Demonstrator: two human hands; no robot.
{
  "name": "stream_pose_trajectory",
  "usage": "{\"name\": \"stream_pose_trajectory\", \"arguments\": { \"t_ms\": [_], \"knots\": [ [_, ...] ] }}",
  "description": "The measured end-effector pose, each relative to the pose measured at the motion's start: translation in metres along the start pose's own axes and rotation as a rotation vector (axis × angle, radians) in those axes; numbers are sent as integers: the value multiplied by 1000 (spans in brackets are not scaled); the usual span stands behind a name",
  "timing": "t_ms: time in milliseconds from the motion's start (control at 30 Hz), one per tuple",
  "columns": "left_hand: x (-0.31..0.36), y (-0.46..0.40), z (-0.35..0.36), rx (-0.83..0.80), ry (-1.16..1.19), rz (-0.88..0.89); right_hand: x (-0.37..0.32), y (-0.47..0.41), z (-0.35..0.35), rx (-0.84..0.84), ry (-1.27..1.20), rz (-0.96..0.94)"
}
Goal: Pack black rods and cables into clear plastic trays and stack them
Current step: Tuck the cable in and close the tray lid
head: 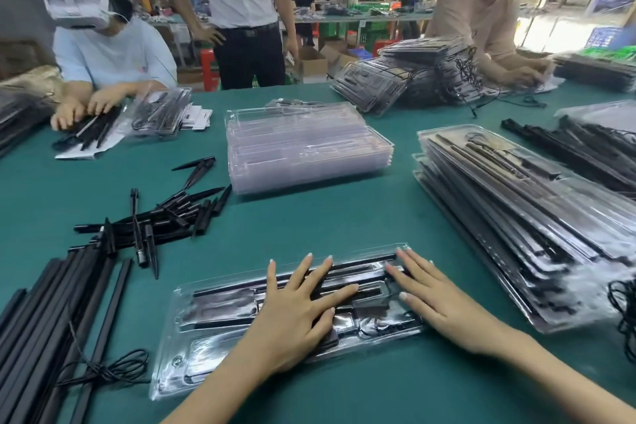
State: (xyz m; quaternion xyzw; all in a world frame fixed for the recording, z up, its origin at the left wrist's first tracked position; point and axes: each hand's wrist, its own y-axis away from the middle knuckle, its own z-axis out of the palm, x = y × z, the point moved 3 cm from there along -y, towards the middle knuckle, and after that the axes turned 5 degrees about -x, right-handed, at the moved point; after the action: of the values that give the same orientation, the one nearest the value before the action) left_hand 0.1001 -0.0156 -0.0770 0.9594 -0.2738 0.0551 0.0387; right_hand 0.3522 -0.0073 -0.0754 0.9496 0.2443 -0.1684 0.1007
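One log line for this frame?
left hand: flat on clear plastic tray of black rods | right hand: flat on it | green table

A filled tray (220, 323) lies nearest on the table (344, 217), with the left hand (296, 313) and right hand (437, 299) flat on it. Left of it lie long rods (51, 313) with a cable (113, 368) across them, and behind those a heap of spikes (172, 213). Behind the tray sits a stack of empty trays (303, 144); to its right, a stack of filled trays (537, 217).
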Motion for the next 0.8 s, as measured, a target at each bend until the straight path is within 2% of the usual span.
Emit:
{"name": "stream_pose_trajectory", "arguments": {
  "t_ms": [67, 133, 367, 600, 667, 733, 800],
  "knots": [
    [1, 0, 0, -3, -5, 10, 1, 1, 5, -1, 170, 33],
    [0, -2, 0, -28, -3, 11, 0, 2, 5, -12, 237, 59],
    [11, -19, -11, -86, 38, -14, -5, 4, 2, -60, 266, 108],
    [10, -17, 2, -29, -3, -26, -3, 0, 1, -87, 213, 95],
    [9, -18, 3, -33, 8, -36, -1, -2, -2, -120, 71, 72],
    [7, -18, 4, -53, 34, -42, -3, -1, -12, -86, -295, 72],
    [6, -17, 3, -62, 55, -40, -3, 4, -27, 136, -725, 156]
  ]
}}
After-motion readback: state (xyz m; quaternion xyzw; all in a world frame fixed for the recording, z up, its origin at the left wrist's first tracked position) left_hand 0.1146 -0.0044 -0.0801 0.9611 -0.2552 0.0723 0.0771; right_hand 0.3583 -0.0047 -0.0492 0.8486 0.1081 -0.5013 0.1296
